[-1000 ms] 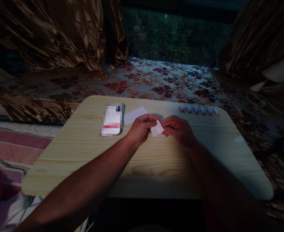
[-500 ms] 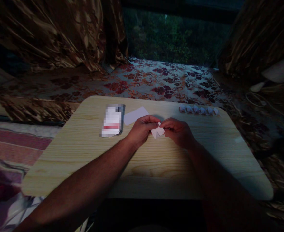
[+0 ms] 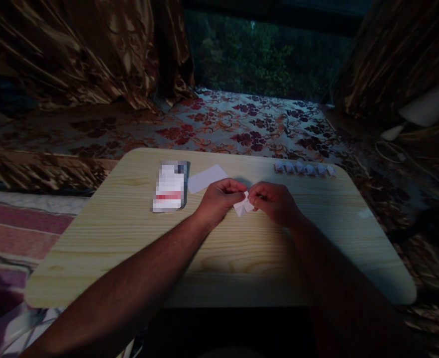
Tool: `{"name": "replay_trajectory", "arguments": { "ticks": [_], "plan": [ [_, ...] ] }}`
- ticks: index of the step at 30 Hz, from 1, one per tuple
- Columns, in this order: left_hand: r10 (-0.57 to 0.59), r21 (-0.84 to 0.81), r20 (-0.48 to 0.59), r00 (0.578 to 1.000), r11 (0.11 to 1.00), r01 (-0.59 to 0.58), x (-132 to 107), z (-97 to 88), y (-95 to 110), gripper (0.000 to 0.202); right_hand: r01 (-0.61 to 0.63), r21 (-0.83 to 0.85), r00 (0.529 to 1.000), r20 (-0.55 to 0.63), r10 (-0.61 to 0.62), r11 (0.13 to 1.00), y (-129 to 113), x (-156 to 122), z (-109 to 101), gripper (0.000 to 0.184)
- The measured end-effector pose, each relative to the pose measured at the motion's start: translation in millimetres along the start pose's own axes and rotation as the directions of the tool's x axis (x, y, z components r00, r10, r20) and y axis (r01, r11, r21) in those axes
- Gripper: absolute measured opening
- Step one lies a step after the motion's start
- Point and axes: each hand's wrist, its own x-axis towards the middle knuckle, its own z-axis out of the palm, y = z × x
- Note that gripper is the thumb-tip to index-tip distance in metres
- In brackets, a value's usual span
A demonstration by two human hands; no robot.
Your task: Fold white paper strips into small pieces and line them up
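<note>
White folded paper was over the desk, between the left hand, its fingers closed in a pinch on the paper's left part, and the right hand, its fingers pinching likewise on the right.

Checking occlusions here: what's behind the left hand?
Beyond the left hand, a flat pale sheet lies on the wooden table. The hand hides part of the sheet's near edge, part of the folded paper it holds, and anything directly beneath.
</note>
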Motion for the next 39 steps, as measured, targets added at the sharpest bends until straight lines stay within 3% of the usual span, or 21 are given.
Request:
{"name": "replay_trajectory", "arguments": {
  "ticks": [8,18,39],
  "plan": [
    [0.051,0.07,0.018,0.999,0.996,-0.052,-3,3.6,1,0.026,-0.083,-0.035,0.991,-0.104,0.079,0.996,-2,2,3,0.007],
    [0.094,0.154,-0.03,0.995,0.984,-0.089,-5,7.5,1,0.023,-0.05,-0.133,0.979,-0.203,0.022,0.99,6,2,9,0.007],
    [0.128,0.205,-0.056,0.99,0.972,-0.114,-7,10.0,1,0.021,-0.033,-0.05,0.957,-0.289,0.017,0.998,3,2,18,0.011]
  ]
}}
